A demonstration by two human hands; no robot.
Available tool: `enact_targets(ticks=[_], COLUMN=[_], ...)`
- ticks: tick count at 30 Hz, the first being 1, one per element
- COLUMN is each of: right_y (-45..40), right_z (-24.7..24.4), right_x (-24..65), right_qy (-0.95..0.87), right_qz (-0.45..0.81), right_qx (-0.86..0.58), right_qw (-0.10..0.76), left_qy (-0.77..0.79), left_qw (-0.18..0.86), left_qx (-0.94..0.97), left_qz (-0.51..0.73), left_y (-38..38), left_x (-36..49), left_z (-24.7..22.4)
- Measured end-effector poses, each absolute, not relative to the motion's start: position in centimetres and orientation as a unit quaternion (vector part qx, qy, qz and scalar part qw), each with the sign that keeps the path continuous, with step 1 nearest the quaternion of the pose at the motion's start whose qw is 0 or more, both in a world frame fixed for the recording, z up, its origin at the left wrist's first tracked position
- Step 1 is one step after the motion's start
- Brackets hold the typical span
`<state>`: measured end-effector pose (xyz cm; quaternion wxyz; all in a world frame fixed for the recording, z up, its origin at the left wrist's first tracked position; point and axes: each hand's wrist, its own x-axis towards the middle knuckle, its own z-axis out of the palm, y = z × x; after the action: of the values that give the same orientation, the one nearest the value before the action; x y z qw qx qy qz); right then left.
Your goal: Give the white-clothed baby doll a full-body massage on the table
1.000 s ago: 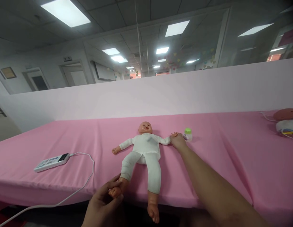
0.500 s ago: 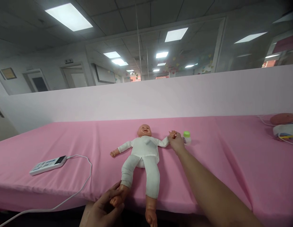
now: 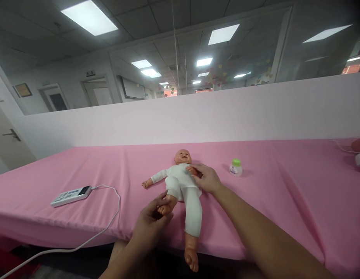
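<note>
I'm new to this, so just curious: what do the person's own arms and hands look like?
The left hand and right hand are ungloved, with no rings or watches visible. The forearms in view show no sleeves or attached cables.

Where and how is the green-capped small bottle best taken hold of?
The small bottle is likely best gripped around its rounded body, from the right: it stands upright, and the right hand and doll lie to its left.
</note>
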<state>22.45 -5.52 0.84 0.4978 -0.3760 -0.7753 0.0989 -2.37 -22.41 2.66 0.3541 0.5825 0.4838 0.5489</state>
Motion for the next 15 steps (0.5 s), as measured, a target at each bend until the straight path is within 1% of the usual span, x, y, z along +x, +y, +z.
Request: enact_targets(ticks=[3,6,9,12,15], right_y=[-5.6,-5.6,-5.3,-4.6,-3.2], right_z=[0.9,0.9,0.7,0.3,-0.3], right_x=[22.2,22.1,22.3,23.3,25.1], right_qy=[-0.821,-0.822,-0.802,-0.742,-0.645], right_qz=[0.086,0.083,0.109,0.176,0.216], right_qx=[-0.379,-0.396,-0.402,-0.419,-0.476], right_qw=[0.419,0.401,0.428,0.494,0.557], left_qy=[0.479,0.477,0.474,0.48,0.498], left_qw=[0.367,0.369,0.372,0.37,0.364], left_qx=[0.581,0.581,0.585,0.592,0.595], left_qz=[0.546,0.547,0.543,0.531,0.515], left_y=[-21.0,-20.5,-21.2,-23.1,-25.2], left_x=[-1.8,-1.4,-1.5,-2.2,-3.3], left_z=[2.7,2.8,2.9,2.9,2.5])
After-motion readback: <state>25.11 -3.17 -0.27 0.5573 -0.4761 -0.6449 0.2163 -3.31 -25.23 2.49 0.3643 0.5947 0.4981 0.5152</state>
